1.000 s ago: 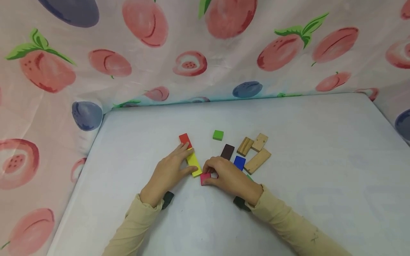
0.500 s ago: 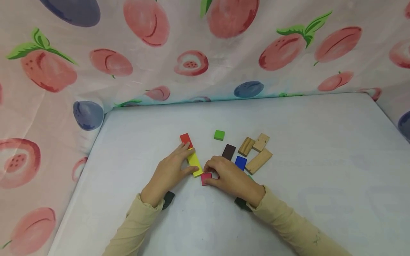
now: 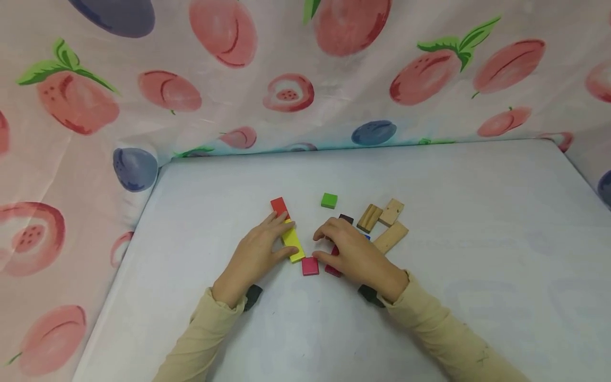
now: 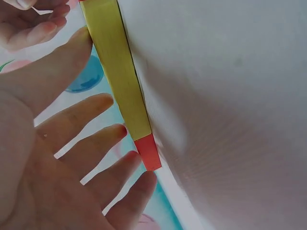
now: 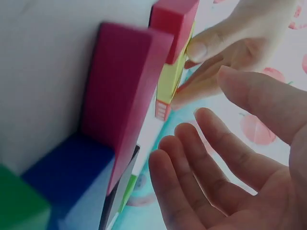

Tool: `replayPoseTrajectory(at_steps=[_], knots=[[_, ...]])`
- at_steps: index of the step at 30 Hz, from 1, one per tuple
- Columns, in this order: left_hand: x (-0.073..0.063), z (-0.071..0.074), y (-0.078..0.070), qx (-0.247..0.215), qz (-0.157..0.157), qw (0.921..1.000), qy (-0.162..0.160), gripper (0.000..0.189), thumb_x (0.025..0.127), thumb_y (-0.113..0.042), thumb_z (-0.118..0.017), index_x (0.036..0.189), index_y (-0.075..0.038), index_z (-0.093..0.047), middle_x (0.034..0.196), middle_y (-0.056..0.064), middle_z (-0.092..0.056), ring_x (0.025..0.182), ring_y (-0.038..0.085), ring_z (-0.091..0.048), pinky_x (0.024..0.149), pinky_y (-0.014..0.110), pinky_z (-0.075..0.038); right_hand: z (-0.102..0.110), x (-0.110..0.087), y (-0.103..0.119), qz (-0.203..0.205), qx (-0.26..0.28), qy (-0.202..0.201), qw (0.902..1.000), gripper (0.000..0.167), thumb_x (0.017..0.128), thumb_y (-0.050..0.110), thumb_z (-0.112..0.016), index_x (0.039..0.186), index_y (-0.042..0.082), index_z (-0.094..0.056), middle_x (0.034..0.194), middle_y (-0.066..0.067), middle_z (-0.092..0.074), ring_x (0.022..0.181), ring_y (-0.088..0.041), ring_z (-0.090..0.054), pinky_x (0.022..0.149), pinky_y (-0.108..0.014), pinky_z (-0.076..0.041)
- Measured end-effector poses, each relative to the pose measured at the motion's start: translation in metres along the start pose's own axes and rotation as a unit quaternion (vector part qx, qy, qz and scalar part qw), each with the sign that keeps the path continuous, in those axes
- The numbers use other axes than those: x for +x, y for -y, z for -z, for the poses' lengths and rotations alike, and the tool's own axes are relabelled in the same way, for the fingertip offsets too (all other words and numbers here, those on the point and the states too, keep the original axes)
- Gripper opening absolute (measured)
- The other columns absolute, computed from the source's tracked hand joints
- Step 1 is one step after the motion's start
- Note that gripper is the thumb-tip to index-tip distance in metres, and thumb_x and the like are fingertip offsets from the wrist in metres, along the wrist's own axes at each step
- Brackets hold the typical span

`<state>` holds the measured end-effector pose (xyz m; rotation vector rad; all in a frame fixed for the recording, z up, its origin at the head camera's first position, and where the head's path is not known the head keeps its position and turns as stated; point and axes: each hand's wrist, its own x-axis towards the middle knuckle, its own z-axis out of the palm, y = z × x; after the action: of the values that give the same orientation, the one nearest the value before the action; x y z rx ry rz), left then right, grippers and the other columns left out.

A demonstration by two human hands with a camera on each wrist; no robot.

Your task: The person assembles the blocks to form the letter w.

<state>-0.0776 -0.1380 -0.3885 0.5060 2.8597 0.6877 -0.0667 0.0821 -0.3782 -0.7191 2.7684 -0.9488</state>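
My left hand (image 3: 253, 254) rests its fingertips and thumb against a long yellow block (image 3: 292, 243) and the red block (image 3: 279, 205) set end to end with it. A small pink block (image 3: 310, 267) lies at the yellow block's near end. My right hand (image 3: 355, 254) hovers just right of it with thumb and fingers spread apart, holding nothing. Beneath that hand lie a magenta block (image 5: 120, 81), a blue block (image 5: 72, 167) and a green block (image 5: 19, 203). The palm partly hides them in the head view.
A small green block (image 3: 329, 200) sits farther back. Beyond my right hand are a dark brown block (image 3: 347, 218), a striped wooden block (image 3: 369, 218) and plain wooden blocks (image 3: 391, 237). A fruit-print cloth (image 3: 229, 106) hangs behind the white table (image 3: 453, 212).
My right hand has let go of the small pink block and moved right and slightly up, fingers opened. My left hand stays at the yellow and red blocks.
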Motion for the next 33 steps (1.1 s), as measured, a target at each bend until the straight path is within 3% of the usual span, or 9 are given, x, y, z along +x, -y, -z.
replayPoseTrajectory(at_steps=[6,14,21,33], knots=[[-0.005,-0.001,-0.006,0.009,-0.005,0.9999,-0.007,0.056,0.086,-0.035,-0.078,0.135,-0.014,-0.063,0.153,0.006,-0.047,0.147,0.029,-0.034,0.112,0.053,-0.039,0.006,0.001,-0.008,0.008,-0.013,-0.020,0.9997,0.030,0.085,0.020,-0.080,0.108,0.005,-0.068,0.109,-0.008,-0.063,0.100,-0.023,-0.056,0.086,-0.036,-0.054],[-0.020,-0.003,-0.019,0.019,-0.043,0.9987,-0.021,0.050,0.084,-0.034,-0.080,0.130,-0.018,-0.067,0.147,0.003,-0.054,0.143,0.026,-0.041,0.112,0.049,-0.041,0.013,0.003,-0.019,0.006,-0.026,-0.045,0.9987,0.033,0.083,0.020,-0.081,0.109,0.003,-0.069,0.107,-0.010,-0.062,0.098,-0.024,-0.056,0.085,-0.038,-0.054],[-0.030,-0.009,-0.025,0.012,-0.073,0.9970,-0.022,0.045,0.085,-0.036,-0.079,0.126,-0.020,-0.070,0.142,0.001,-0.058,0.139,0.026,-0.047,0.111,0.048,-0.043,0.015,0.005,-0.025,-0.020,-0.041,-0.040,0.9982,0.038,0.083,0.022,-0.081,0.113,0.002,-0.068,0.114,-0.013,-0.061,0.104,-0.026,-0.056,0.088,-0.041,-0.056],[-0.036,-0.016,-0.026,0.036,-0.095,0.9945,-0.027,0.037,0.084,-0.030,-0.081,0.119,-0.023,-0.074,0.138,0.002,-0.061,0.137,0.024,-0.048,0.113,0.045,-0.041,0.019,0.009,-0.028,-0.057,-0.056,-0.015,0.9967,0.039,0.084,0.020,-0.080,0.114,0.001,-0.067,0.121,-0.016,-0.058,0.113,-0.030,-0.053,0.096,-0.045,-0.053]])
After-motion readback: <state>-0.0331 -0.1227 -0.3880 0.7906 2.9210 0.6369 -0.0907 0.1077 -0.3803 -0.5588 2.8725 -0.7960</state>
